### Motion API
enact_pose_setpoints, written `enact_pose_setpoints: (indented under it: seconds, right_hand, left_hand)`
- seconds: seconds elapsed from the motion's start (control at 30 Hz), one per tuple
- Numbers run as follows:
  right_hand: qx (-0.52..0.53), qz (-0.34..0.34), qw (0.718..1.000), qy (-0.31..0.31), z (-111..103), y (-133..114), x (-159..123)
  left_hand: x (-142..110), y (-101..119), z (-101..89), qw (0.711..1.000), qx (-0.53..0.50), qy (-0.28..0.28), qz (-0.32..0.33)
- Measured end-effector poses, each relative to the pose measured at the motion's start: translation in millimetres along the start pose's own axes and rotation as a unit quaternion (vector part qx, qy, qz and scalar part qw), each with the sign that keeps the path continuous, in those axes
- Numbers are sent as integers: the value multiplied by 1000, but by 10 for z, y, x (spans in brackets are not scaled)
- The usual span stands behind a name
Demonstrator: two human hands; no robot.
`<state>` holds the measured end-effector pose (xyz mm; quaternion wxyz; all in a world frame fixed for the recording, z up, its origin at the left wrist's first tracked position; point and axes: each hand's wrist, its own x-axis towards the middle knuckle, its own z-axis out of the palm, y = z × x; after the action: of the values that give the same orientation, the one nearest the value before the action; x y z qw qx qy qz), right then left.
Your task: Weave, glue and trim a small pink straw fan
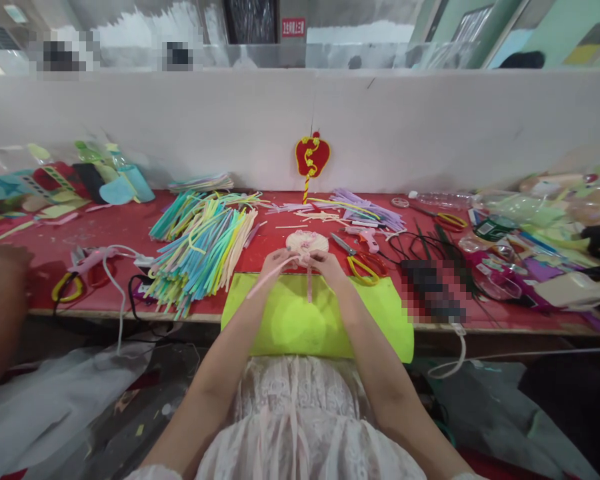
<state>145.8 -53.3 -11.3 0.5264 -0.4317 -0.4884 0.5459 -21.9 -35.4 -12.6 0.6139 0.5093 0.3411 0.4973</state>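
At the table's front edge, my left hand and my right hand are closed around the lower edge of a small pale-pink, fan-shaped craft piece. Pink trim lies on its round face, and a pink stem hangs down below. A long pink pipe cleaner runs from my left fingers down toward my left forearm. My right fingers pinch the piece near the base of the stem; the exact grip is small and partly hidden. Under both wrists spreads a bright yellow-green sheet.
Bundled pastel pipe cleaners lie at left, purple ones behind. Yellow-handled scissors and a pink glue gun sit at right. A red fan-shaped ornament stands against the white partition. Another person's arm is far left.
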Motion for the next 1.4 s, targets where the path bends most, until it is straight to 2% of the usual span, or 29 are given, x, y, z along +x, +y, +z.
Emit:
enact_pose_setpoints:
  seconds: [0.13, 0.4, 0.6, 0.83, 1.13, 1.4]
  right_hand:
    - [-4, -3, 1000, -11, -23, -34, -15]
    - [2, 2, 1000, -26, -37, -78, -50]
    - [6, -3, 999, -34, -38, -84, -68]
    - [6, -16, 1000, -19, -17, -20, -27]
    - [39, -8, 999, 6, 15, 14, -11]
    - [83, -4, 996, 27, 54, 69, 14]
  left_hand:
    - [-34, 34, 31, 1000, 16, -5, -11]
    - [-92, 85, 53, 996, -38, -37, -72]
    - [-145, 124, 82, 991, 12, -78, -106]
    - [-121, 86, 80, 995, 10, -72, -75]
    - [-37, -31, 68, 998, 34, -28, -39]
    - [-56, -20, 133, 997, 48, -34, -50]
